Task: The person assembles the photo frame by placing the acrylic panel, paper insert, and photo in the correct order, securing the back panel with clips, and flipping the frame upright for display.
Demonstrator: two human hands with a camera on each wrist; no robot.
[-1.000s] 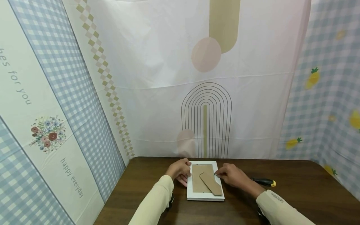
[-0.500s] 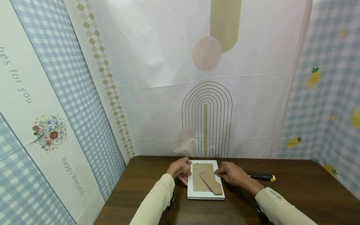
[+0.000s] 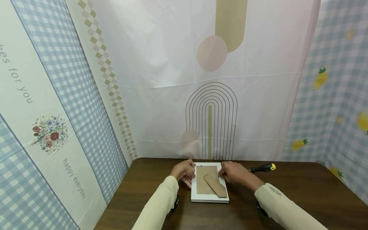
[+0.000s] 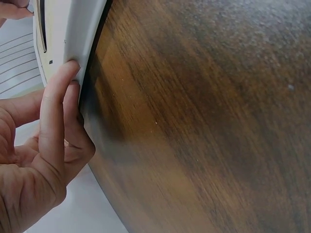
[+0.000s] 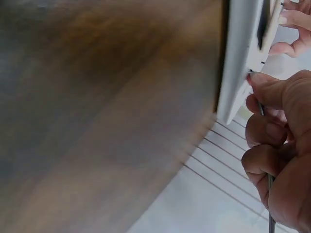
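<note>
A white picture frame lies face down on the table, its brown backing board and slanted easel leg uppermost. My left hand grips the frame's left side; in the left wrist view its fingertips press the white edge. My right hand holds a screwdriver by its thin metal shaft, with the black and yellow handle sticking out behind the hand. In the right wrist view the thumb and index finger pinch near the shaft's tip, right at the backing's edge.
The dark wooden table reaches back to a patterned cloth hanging. Checked cloths hang on both sides.
My right hand has shifted slightly left and up along the frame's right edge. The screwdriver handle has swung upward with it. The left hand and frame stay nearly still.
</note>
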